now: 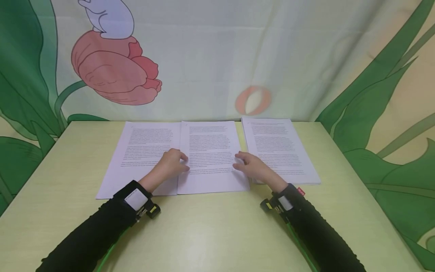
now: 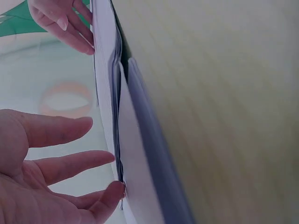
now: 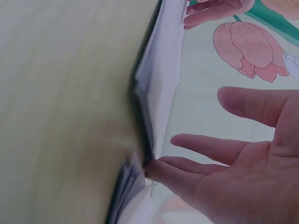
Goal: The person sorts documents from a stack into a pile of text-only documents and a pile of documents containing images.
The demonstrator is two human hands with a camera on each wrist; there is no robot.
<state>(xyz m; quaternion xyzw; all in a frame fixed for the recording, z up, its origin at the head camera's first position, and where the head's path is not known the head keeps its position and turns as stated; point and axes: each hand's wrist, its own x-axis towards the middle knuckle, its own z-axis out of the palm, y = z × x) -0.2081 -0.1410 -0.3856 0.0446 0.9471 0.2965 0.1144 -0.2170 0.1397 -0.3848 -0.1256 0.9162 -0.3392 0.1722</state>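
Note:
Three stacks of printed paper lie side by side: a left stack (image 1: 146, 139), a middle stack (image 1: 210, 181) and a right stack (image 1: 275, 139). My left hand (image 1: 168, 163) is over the seam between left and middle stacks, fingers extended and spread. Mirroring it, my right hand (image 1: 253, 166) is at the middle stack's right side, overlapping the right stack. In the left wrist view, fingertips of the left hand (image 2: 51, 172) touch the paper edge. A fingertip of the right hand (image 3: 243, 158) meets the middle stack's (image 3: 161, 84) edge in the right wrist view. Neither hand grips anything.
The pale wooden table (image 1: 204, 234) extends in front of the papers and to both sides. A printed curtain (image 1: 204, 68) with flowers and leaves hangs right behind the table's far edge. Wrist cameras are strapped over both dark sleeves (image 1: 316, 226).

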